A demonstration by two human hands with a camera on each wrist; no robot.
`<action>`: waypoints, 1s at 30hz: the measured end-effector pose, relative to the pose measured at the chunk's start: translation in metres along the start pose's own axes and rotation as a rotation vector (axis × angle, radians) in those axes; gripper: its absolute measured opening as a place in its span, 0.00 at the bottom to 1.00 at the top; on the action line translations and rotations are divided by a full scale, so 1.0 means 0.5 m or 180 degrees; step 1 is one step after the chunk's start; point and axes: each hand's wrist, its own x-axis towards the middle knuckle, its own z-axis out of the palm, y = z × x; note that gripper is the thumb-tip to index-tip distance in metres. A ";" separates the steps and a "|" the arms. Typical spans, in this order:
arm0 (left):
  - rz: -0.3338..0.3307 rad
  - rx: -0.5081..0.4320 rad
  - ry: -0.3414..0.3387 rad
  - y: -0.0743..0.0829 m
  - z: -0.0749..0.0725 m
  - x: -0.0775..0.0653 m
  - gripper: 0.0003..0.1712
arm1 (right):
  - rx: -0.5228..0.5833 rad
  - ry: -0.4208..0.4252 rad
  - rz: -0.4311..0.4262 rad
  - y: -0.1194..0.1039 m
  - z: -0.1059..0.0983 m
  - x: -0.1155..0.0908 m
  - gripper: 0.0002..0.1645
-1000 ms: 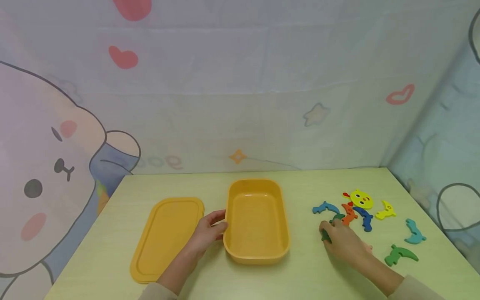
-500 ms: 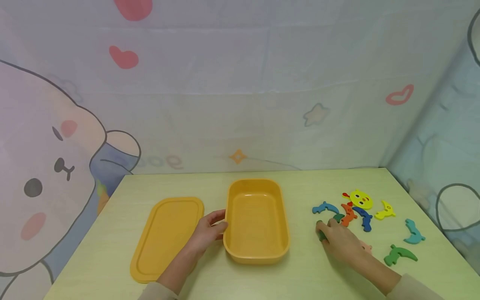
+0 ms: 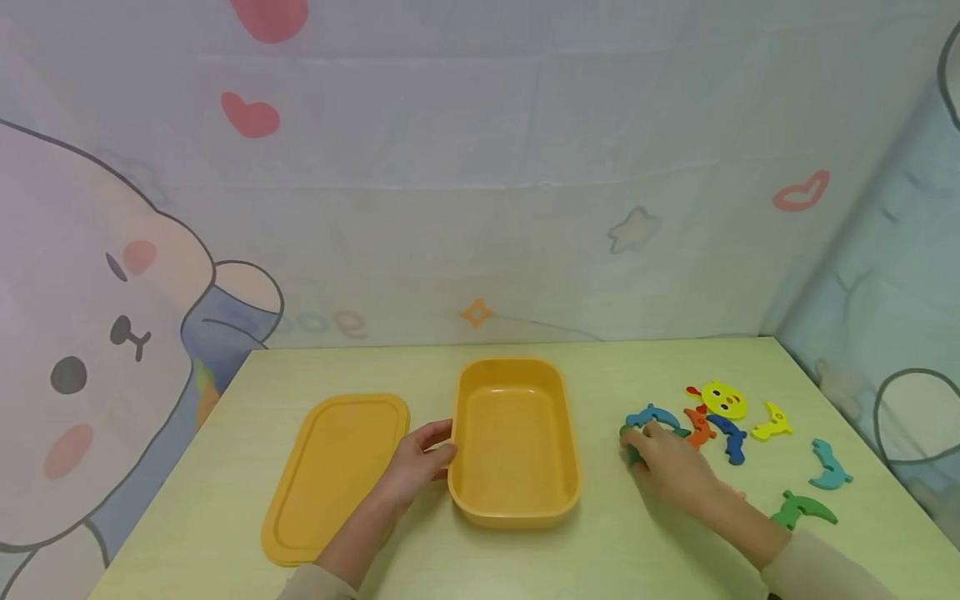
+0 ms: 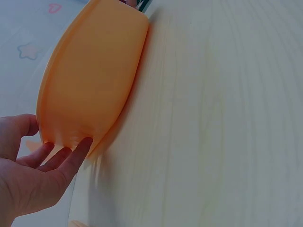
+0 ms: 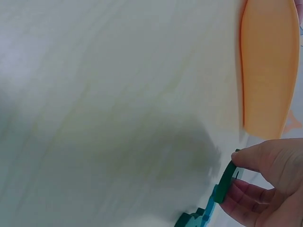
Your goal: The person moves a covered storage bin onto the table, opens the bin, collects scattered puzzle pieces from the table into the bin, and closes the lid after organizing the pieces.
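Observation:
A yellow-orange plastic tub (image 3: pixel 514 517) stands in the middle of the table. My left hand (image 3: pixel 417 457) is at its left side; in the left wrist view the thumb meets the rim and the spread fingertips touch the outer wall. Right of the tub, my right hand (image 3: pixel 671 467) pinches a dark green curved toy piece (image 5: pixel 226 182) between thumb and fingers, just above or on the table. A blue piece (image 3: pixel 651 414) lies close behind it. Another dark green end (image 3: pixel 681 432) shows by my knuckles, partly hidden by the hand.
Around lie an orange-red piece (image 3: pixel 699 427), a dark blue piece (image 3: pixel 729 439), a yellow face disc (image 3: pixel 723 402), a yellow piece (image 3: pixel 772 423), a teal piece (image 3: pixel 829 467) and a green piece (image 3: pixel 804 505). A pinkish piece is mostly covered by my right wrist. A flat yellow-orange lid (image 3: pixel 330 467) lies left.
My right hand has shifted a little left and away from me with the dark green piece, now partly covering the blue piece's near side. My left hand and the tub have not moved.

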 end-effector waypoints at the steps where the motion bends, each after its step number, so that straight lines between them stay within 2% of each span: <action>1: -0.0002 0.0001 0.0000 0.000 0.000 0.000 0.26 | -0.0012 0.0023 -0.0020 0.000 -0.001 0.003 0.16; 30: -0.0013 -0.0042 -0.0013 0.006 0.000 -0.009 0.27 | 0.0021 0.0286 -0.0429 -0.043 -0.040 0.073 0.14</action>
